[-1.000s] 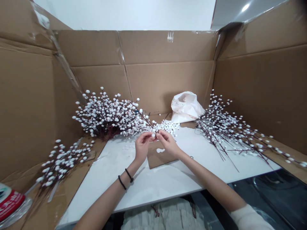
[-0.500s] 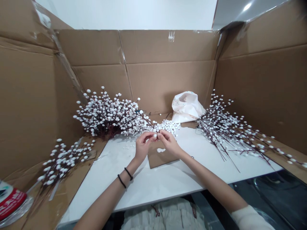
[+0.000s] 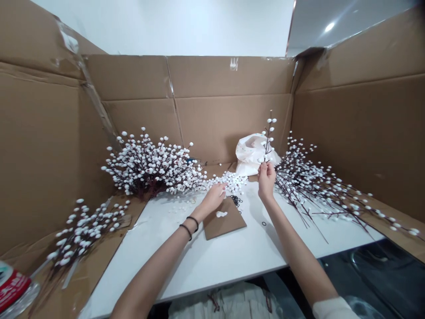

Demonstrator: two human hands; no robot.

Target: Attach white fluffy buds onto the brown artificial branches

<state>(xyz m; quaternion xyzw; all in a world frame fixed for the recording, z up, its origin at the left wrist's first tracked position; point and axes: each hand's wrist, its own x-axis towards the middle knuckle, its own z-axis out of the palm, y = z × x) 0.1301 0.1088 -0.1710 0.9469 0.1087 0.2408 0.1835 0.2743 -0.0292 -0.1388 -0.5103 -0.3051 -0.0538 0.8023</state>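
An upright stem of white artificial berries (image 3: 267, 141) stands in the pinched fingers of my right hand (image 3: 266, 180), in front of the plastic bag. My left hand (image 3: 215, 196) is at the near edge of a pile of loose white berries (image 3: 232, 180), its fingers drawn together; whatever is between them is hidden. Just below that hand lies a brown cardboard piece (image 3: 224, 225) with a small white blob (image 3: 221, 214) on it. Small black rings (image 3: 236, 200) are scattered behind the cardboard, and a single one lies farther right.
Large bunches of berry stems lie at the left (image 3: 149, 164) and right (image 3: 308, 177), with a smaller bunch (image 3: 86, 230) at front left. A white plastic bag (image 3: 247, 155) sits at the back. Cardboard walls (image 3: 229, 119) surround the white board (image 3: 179, 261). A red-labelled container (image 3: 13, 288) is in the left corner.
My hands were together over the cardboard and are now apart. The right has moved up and right with the berry stem; the left has shifted to the loose berries. The view has tilted slightly.
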